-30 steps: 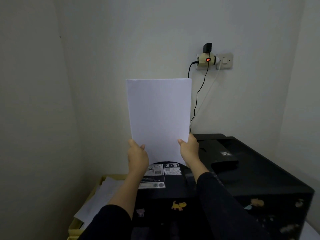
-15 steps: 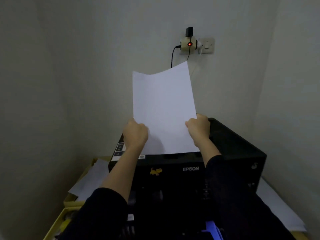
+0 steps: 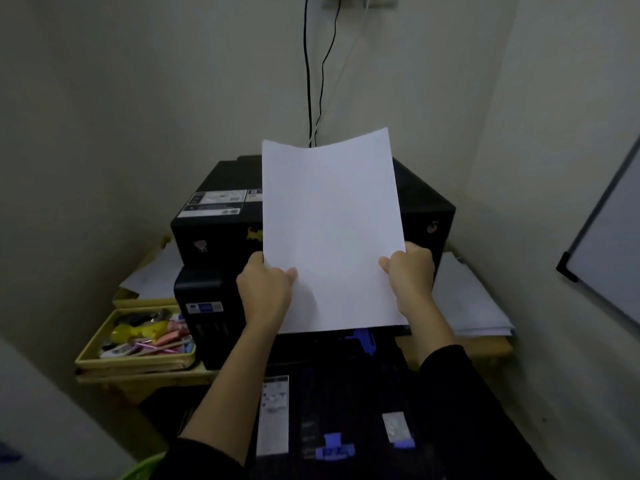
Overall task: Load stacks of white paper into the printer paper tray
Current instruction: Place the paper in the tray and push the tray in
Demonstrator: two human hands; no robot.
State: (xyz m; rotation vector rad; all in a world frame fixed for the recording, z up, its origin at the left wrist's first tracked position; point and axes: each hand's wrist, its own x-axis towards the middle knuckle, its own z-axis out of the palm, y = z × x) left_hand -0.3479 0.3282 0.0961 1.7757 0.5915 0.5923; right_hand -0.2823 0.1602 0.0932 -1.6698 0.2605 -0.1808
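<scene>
Above the open tray point(image 3: 332, 393), both hands point(image 3: 265, 292) point(image 3: 412, 275) apparently pinch paper point(image 3: 330, 233) upright, arms outstretched.

Single head-worn wide-angle view, looking forward and steeply down, close above the printer point(image 3: 221, 216), pulled-out paper tray point(image 3: 332, 403) nearest the lens, room corner beyond

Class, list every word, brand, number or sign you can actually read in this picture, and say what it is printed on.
None can be read.
Labels on the printer top: too blurred.
Label on the ink tank unit: too small.
Stickers in the paper tray: blurred.
White paper: blank.
</scene>
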